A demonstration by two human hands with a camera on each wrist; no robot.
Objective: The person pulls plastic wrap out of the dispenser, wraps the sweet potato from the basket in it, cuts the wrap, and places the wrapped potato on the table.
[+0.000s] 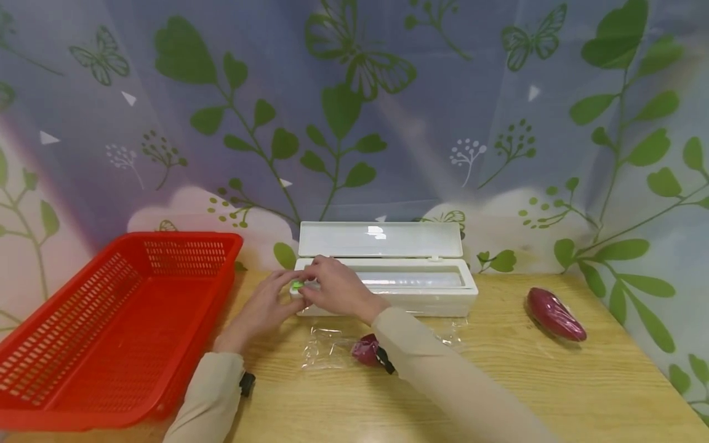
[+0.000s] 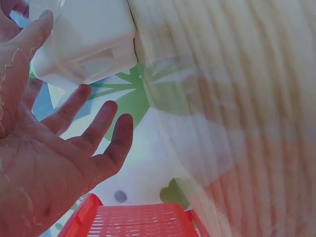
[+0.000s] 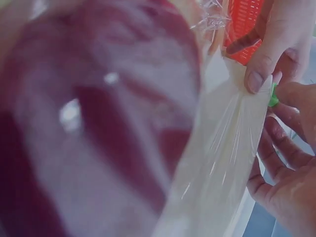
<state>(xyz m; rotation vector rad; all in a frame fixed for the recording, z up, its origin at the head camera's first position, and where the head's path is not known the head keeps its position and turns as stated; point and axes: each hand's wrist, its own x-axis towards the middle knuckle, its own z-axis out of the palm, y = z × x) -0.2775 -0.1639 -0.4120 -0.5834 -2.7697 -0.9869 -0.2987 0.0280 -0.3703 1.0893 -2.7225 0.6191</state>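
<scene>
A white cling film dispenser [image 1: 388, 303] stands at the back of the table with its lid raised. At its left end my right hand [image 1: 339, 288] pinches a small green slide cutter [image 1: 298, 285] between thumb and finger. My left hand [image 1: 268, 307] holds the same end, thumb against the front and index finger over the top; its other fingers spread loosely in the left wrist view. Clear cling film [image 3: 224, 143] runs down the dispenser's front onto the table. On that film, partly hidden by my right forearm, lies a purple-red vegetable [image 1: 365, 349] resembling a sweet potato.
A large red plastic basket [image 1: 221, 295] sits at the left. Toward the right edge of the wooden table [image 1: 487, 381] lies another purple-red vegetable [image 1: 556, 314], wrapped in shiny film. A printed curtain [image 1: 421, 154] hangs close behind the dispenser.
</scene>
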